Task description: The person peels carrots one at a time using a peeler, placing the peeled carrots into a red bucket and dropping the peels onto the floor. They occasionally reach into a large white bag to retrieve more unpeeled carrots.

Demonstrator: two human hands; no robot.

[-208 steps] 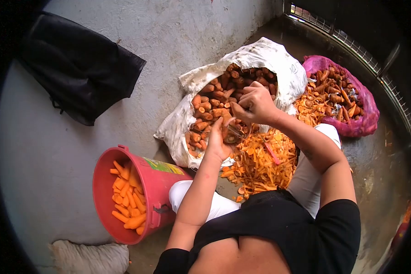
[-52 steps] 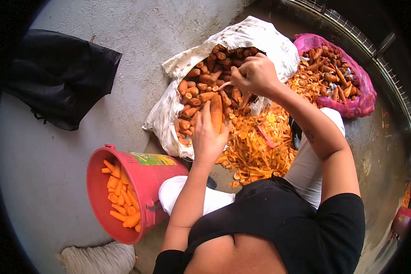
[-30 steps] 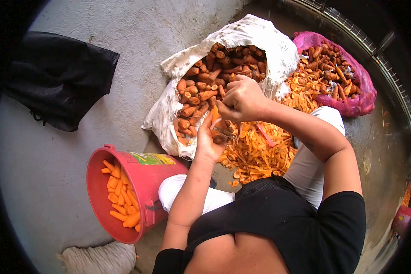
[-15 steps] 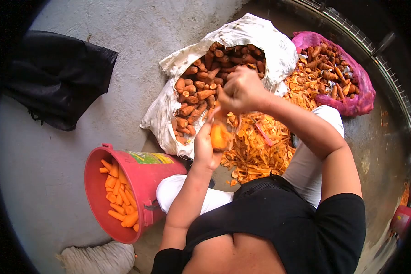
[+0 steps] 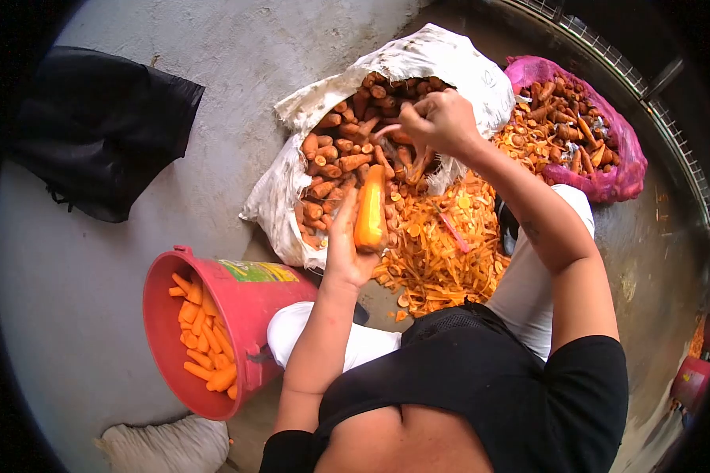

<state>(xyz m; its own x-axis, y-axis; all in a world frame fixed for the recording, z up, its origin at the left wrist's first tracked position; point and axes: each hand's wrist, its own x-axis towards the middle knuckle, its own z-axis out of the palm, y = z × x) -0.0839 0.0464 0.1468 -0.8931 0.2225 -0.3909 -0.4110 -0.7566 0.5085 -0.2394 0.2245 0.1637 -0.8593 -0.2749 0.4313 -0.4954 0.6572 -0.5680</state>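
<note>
In my left hand (image 5: 345, 248) a thick, mostly peeled carrot (image 5: 371, 217) stands nearly upright, its narrow end pointing away from me. The fingers wrap its left side. My right hand (image 5: 443, 120) is closed, raised above and to the right of the carrot, apart from it. A blurred, thin pinkish peeler (image 5: 387, 131) seems to stick out of its grip; its blade is not clear. Beneath that hand, a smeared strip of peel hangs in the air. Behind both hands, a white sack (image 5: 469, 67) lies with its mouth toward me, full of unpeeled carrots (image 5: 331, 169).
A heap of peelings (image 5: 450, 256) covers the floor before my legs. To the left, a tilted red bucket (image 5: 272, 296) holds peeled carrots (image 5: 205, 331). A pink sack (image 5: 627, 154) of carrot scraps sits at back right. Black cloth (image 5: 106, 130) lies far left, a pale sack (image 5: 166, 445) near left.
My right hand has moved up and right, away from the carrot. The carrot, hidden in part by motion before, now shows its full length in my left hand.
</note>
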